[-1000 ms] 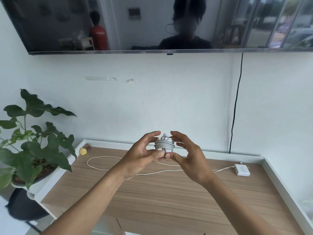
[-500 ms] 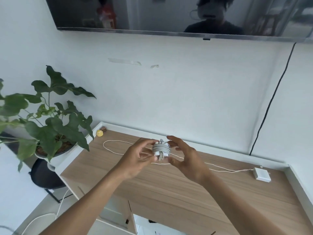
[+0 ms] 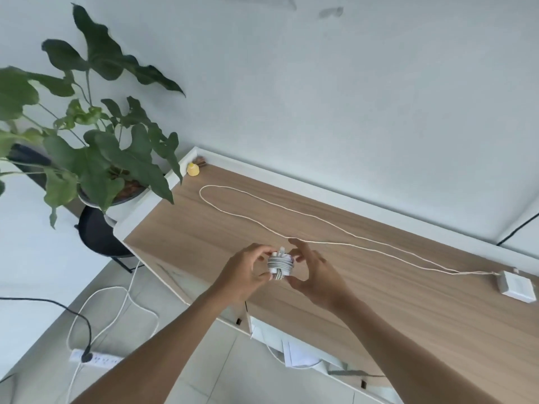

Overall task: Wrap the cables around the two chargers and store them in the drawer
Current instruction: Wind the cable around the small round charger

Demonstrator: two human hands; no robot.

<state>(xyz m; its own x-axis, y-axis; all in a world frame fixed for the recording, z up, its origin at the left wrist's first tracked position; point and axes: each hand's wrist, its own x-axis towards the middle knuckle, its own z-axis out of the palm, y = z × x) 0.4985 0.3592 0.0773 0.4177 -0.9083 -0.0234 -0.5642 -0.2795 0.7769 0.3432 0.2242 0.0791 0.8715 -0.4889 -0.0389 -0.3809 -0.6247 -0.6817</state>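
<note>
A white charger wrapped in its grey cable (image 3: 280,265) is held above the front left part of the wooden desk (image 3: 393,310). My left hand (image 3: 243,274) pinches its left side and my right hand (image 3: 313,271) cups its right side. A second white charger (image 3: 516,285) lies flat at the desk's right end. Its long cream cable (image 3: 291,211) runs loose across the desk in a loop toward the back left corner. Below the desk's front edge an open drawer (image 3: 303,349) shows white papers inside.
A potted plant (image 3: 96,135) on a black stand (image 3: 97,234) stands left of the desk. A small yellow object (image 3: 193,169) sits in the desk's back left corner. On the floor lie a white power strip (image 3: 93,358) and loose cables. A black cable runs down the wall at right.
The view has tilted down and to the left, so the wall screen is out of sight and the floor and open drawer show. Both hands still hold the wrapped charger, now lower over the desk's front.
</note>
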